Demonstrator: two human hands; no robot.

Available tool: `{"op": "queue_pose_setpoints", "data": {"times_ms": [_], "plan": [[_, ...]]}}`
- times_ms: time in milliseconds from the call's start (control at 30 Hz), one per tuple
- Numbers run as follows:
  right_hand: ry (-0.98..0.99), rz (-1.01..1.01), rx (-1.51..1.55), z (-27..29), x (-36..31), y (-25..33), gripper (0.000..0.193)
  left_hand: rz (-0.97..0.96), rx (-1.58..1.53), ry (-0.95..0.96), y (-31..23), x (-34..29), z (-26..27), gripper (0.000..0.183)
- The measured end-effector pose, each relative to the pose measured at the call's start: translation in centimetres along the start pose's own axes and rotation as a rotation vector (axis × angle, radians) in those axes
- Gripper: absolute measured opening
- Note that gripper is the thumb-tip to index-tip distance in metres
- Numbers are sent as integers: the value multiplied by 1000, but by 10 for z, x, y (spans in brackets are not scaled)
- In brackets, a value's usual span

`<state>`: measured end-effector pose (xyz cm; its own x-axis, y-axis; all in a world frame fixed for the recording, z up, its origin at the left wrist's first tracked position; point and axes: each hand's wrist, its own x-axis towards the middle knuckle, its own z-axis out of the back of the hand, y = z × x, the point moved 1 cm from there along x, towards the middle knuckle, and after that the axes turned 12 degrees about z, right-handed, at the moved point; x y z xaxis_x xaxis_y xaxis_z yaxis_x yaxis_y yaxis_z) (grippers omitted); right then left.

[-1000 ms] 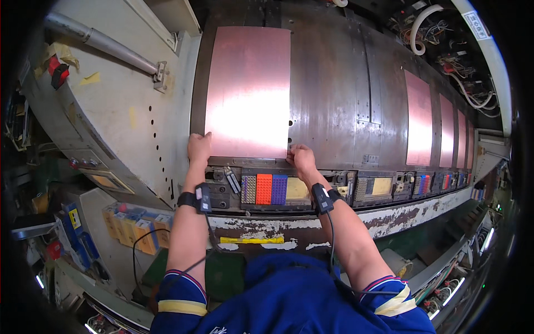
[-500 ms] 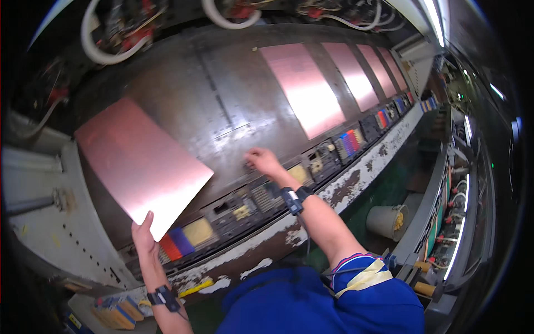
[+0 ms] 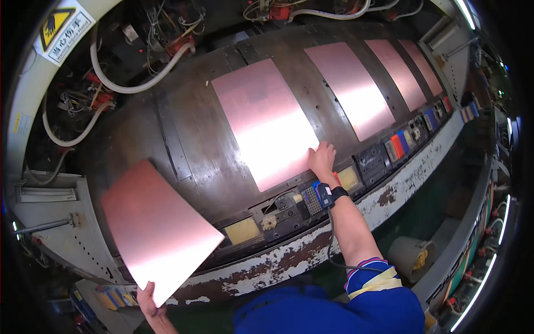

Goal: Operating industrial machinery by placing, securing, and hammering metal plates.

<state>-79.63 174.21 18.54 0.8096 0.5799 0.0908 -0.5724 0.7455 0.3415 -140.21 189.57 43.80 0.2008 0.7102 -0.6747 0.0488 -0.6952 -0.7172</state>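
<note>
Pinching a near corner of one copper-coloured sheet [image 3: 158,234], the left grip [image 3: 147,298] has it jutting past the front edge of the metal bed [image 3: 203,161]. Right grip [image 3: 321,160] is at a second sheet [image 3: 267,125], can't tell how tight. Dark fixture blocks [image 3: 372,162] line the front, partly blocked from view; white hose [image 3: 129,90] loops behind. Held piece looks smooth, pinkish, glaring near the hand.
</note>
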Motion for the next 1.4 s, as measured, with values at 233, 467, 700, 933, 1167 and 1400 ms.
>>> {"op": "queue_pose_setpoints", "data": {"times_ms": [233,467,700,933,1167,1400], "plan": [[684,-323,839,3,63,-60,86,56,54,83,46,-35,-106,53],[600,56,569,281,108,31,28,172,264,303,117,-4,-199,33],[689,389,-3,359,-48,47,20,261,208,473,266,-2,-313,35],[847,727,91,210,-221,25,28,757,-83,487,374,-7,-311,54],[1073,213,310,243,-58,-223,26,384,1381,131,325,-4,-308,44],[257,-7,381,227,246,-623,16,90,517,-32,319,23,-567,36]]}}
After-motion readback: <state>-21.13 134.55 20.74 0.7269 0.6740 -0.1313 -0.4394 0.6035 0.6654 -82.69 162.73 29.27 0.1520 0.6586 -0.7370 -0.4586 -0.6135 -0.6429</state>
